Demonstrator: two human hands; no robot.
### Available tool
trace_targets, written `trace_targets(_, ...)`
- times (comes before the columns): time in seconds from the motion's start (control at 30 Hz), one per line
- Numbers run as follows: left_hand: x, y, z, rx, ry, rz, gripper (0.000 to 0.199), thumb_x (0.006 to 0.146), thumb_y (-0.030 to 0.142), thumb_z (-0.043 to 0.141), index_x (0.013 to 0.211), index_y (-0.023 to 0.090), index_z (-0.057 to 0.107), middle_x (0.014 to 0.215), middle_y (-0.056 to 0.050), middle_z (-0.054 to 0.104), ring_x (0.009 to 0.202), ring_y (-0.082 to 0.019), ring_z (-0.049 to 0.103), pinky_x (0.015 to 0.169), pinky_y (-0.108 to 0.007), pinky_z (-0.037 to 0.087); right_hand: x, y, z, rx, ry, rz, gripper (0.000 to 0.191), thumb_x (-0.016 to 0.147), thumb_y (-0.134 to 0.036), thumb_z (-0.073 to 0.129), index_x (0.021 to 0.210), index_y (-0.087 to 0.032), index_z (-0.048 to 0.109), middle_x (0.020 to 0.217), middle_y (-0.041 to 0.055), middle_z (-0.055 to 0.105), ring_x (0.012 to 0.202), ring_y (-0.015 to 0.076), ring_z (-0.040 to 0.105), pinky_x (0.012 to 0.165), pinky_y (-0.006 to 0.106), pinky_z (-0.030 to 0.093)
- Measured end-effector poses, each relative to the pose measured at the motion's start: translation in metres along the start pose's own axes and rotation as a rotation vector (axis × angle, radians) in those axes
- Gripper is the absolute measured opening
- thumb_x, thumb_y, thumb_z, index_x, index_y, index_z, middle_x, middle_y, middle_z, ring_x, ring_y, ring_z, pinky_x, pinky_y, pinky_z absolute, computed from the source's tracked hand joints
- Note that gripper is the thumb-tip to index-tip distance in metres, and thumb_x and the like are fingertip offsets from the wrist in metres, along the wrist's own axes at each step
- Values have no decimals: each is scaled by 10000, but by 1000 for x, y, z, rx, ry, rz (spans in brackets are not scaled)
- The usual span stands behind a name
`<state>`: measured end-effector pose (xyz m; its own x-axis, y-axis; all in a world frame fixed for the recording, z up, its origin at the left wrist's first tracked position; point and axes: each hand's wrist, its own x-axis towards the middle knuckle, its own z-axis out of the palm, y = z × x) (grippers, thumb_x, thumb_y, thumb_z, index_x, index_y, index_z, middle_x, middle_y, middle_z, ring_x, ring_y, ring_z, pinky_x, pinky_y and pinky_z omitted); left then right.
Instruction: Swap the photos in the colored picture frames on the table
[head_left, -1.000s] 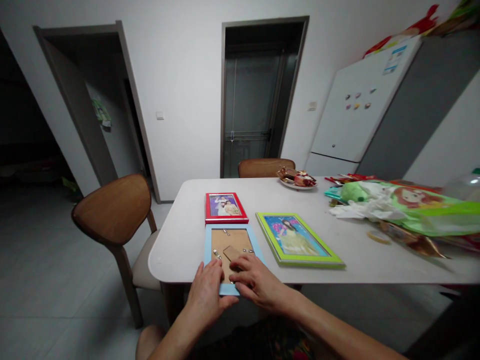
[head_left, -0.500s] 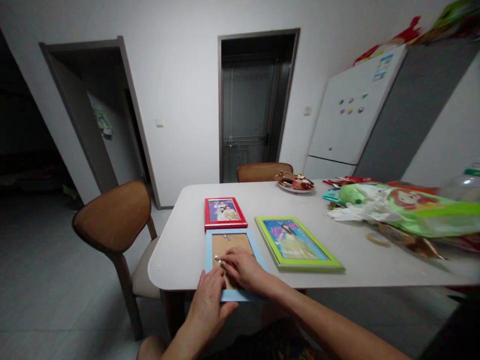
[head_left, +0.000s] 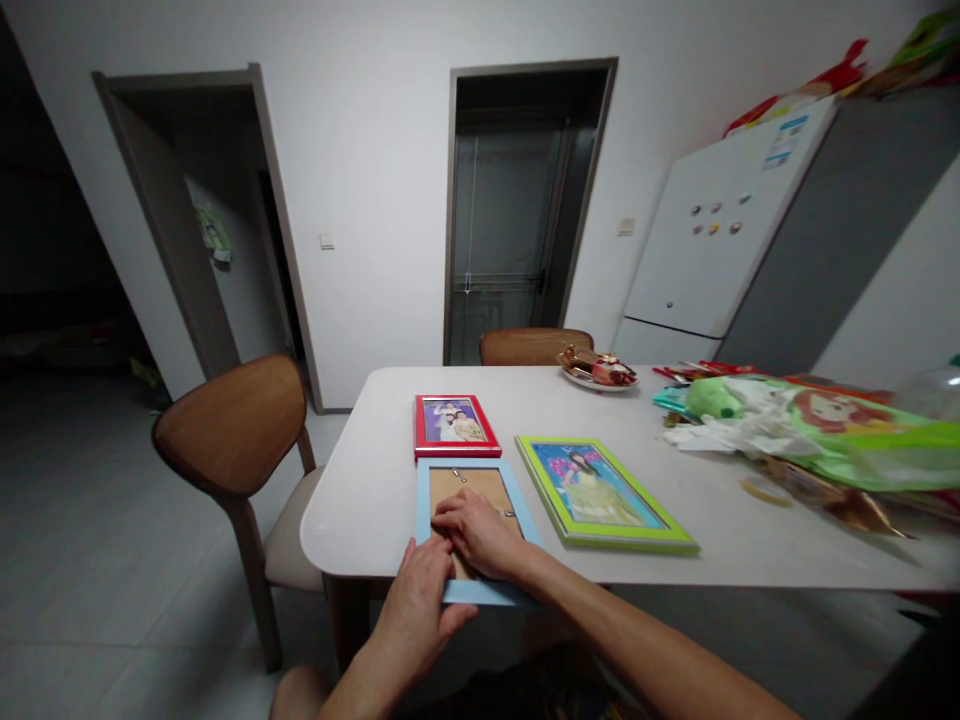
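A light blue picture frame (head_left: 423, 500) lies face down at the table's front edge, its brown backing board (head_left: 487, 488) showing. My left hand (head_left: 426, 590) grips the frame's lower left corner, thumb at the near edge and fingers over the border. My right hand (head_left: 480, 530) rests over the backing, fingers bent and pressed together at the left side, where they cover a small metal clip. Another metal clip (head_left: 459, 476) shows near the top and a further one (head_left: 509, 513) at the right side. What the fingertips do exactly is hidden.
Beyond the blue frame lies a red picture frame (head_left: 457, 453), and to its right a green one (head_left: 630, 545), both face up. A plate of wrapped items (head_left: 596, 372), a green plastic bag (head_left: 862, 440) and a tape roll (head_left: 765, 491) are farther right. A wooden chair (head_left: 232, 430) stands left.
My right hand's fingers have shifted slightly and now cover the left clip, which was visible before. The right-side clip shows more plainly. My left hand keeps its hold. The view has turned slightly.
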<state>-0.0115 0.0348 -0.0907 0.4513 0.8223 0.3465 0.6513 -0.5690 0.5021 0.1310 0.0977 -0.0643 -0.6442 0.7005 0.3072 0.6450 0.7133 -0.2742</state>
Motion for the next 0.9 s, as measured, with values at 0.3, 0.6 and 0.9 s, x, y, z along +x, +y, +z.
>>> trace_targets(0.3, -1, 3, -2, 30, 0, -15, 490, 641, 233, 641, 1081, 178, 434, 1134, -116, 517, 1104, -259, 431, 975, -521, 232, 13, 26, 1, 22, 119, 337, 226, 761, -197, 423, 791, -180, 646, 822, 37, 638, 755, 129, 527, 683, 228, 344)
trace_targets(0.6, -2, 5, 2, 25, 38, -30, 488, 639, 229, 628, 1086, 177, 440, 1004, -90, 573, 1067, -261, 459, 964, -528, 246, 49, 70, 18, -60, 185, 693, 204, 730, -257, 467, 777, -154, 636, 791, 91, 647, 743, 177, 566, 609, 248, 345)
trace_targets(0.9, -3, 10, -1, 44, 50, -75, 474, 621, 204, 623, 1062, 163, 455, 945, -78, 586, 1003, -247, 497, 959, -502, 267, 56, 70, 16, -39, 223, 748, 195, 707, -224, 479, 798, -115, 613, 815, 132, 635, 755, 190, 567, 613, 254, 348)
